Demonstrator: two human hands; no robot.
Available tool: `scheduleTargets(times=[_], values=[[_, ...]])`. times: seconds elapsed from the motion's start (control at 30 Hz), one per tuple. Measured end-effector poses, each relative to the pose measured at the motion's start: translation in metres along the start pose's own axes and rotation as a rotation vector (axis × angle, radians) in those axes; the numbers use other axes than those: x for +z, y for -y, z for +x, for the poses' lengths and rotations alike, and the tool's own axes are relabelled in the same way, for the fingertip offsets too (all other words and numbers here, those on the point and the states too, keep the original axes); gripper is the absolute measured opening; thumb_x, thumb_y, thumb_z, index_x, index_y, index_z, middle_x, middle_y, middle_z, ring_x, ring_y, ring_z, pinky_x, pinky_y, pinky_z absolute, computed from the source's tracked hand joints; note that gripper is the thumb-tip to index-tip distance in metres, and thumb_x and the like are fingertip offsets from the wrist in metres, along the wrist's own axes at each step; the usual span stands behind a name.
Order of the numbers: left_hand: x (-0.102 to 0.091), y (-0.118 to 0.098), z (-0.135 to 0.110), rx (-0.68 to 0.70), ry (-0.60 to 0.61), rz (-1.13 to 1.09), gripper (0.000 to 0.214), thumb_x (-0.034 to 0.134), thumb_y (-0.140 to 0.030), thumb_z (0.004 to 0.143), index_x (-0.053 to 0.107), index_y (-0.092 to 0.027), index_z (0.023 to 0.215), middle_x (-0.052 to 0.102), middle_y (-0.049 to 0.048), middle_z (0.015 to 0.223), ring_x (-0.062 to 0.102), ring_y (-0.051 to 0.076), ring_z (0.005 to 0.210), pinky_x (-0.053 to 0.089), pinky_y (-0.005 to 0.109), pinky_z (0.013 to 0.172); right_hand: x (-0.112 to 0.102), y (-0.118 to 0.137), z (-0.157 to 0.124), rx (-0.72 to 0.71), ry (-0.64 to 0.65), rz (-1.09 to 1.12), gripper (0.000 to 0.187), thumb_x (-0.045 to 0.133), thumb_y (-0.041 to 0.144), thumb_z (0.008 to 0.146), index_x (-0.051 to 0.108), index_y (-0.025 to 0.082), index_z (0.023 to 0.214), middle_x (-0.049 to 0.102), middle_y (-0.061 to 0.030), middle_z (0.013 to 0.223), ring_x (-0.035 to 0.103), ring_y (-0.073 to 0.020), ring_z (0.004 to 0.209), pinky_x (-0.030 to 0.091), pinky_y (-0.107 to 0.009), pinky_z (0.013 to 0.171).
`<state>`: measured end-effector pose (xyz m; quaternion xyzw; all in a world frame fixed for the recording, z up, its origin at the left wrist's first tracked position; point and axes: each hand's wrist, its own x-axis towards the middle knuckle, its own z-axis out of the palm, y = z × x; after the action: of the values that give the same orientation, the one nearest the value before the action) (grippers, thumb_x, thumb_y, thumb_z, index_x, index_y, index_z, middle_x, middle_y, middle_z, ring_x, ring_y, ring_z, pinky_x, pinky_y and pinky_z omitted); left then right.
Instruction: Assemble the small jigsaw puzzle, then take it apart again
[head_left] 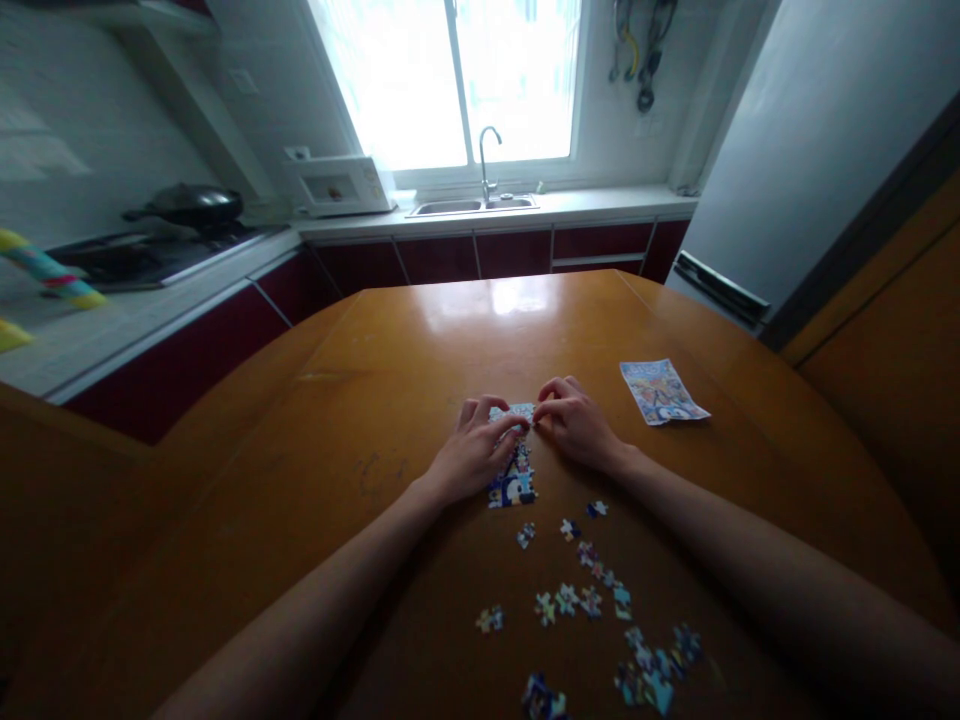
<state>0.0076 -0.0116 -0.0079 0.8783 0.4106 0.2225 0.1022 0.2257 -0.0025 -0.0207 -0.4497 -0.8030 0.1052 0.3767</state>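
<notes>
A partly joined jigsaw puzzle [513,482] lies on the wooden table [390,400] in front of me. My left hand [474,452] rests on its left side, fingers curled down and pressing on the top edge. My right hand [574,420] sits at its upper right, fingertips pinched at the same top edge, where both hands meet. Whether a single piece is between the fingers is too small to tell. Several loose puzzle pieces [592,600] lie scattered nearer to me.
A printed picture sheet [661,391] lies on the table to the right of my hands. Behind the table runs a kitchen counter with a sink [472,206], a microwave [339,186] and a stove with a wok [196,204]. A fridge [795,170] stands at the right.
</notes>
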Motion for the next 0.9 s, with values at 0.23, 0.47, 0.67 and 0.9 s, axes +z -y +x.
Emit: scheduleTargets(times=[0.23, 0.47, 0.67, 0.9], values=[[0.0016, 0.0038, 0.0002, 0.01, -0.044, -0.021, 0.027, 0.049, -0.032, 0.098, 0.065, -0.034, 0.119, 0.05, 0.0052, 0.119, 0.04, 0.025, 0.114, 0.04, 0.047, 0.105, -0.0012, 0.0016, 0.0006, -0.012, 0.039, -0.035, 0.018, 0.066, 0.012, 0.084, 0.074, 0.024, 0.073, 0.062, -0.0061, 0.095, 0.051, -0.0218, 0.096, 0.047, -0.036, 0.083], [-0.0019, 0.0007, 0.0004, -0.02, 0.002, 0.015, 0.025, 0.047, -0.035, 0.099, 0.068, -0.034, 0.112, 0.049, 0.0041, 0.121, 0.04, 0.025, 0.115, 0.038, 0.047, 0.106, -0.0009, 0.0012, 0.0005, -0.009, 0.04, -0.047, 0.02, 0.064, 0.009, 0.084, 0.074, 0.023, 0.074, 0.062, -0.006, 0.095, 0.051, -0.0216, 0.095, 0.047, -0.035, 0.082], [-0.0019, -0.0009, 0.0007, -0.024, 0.001, 0.027, 0.027, 0.045, -0.037, 0.099, 0.068, -0.034, 0.113, 0.049, 0.004, 0.122, 0.039, 0.025, 0.116, 0.037, 0.047, 0.106, 0.0015, -0.0018, -0.0004, -0.001, 0.055, -0.021, 0.024, 0.06, 0.004, 0.083, 0.073, 0.023, 0.077, 0.062, -0.0061, 0.096, 0.05, -0.0218, 0.097, 0.046, -0.036, 0.085], [-0.0015, -0.0006, 0.0004, -0.017, 0.012, 0.034, 0.025, 0.048, -0.036, 0.098, 0.066, -0.035, 0.115, 0.049, 0.0041, 0.124, 0.039, 0.026, 0.116, 0.038, 0.048, 0.106, 0.0042, -0.0056, -0.0008, -0.029, 0.024, 0.037, 0.018, 0.064, 0.006, 0.082, 0.072, 0.022, 0.079, 0.061, -0.0058, 0.099, 0.05, -0.0216, 0.099, 0.046, -0.036, 0.086]])
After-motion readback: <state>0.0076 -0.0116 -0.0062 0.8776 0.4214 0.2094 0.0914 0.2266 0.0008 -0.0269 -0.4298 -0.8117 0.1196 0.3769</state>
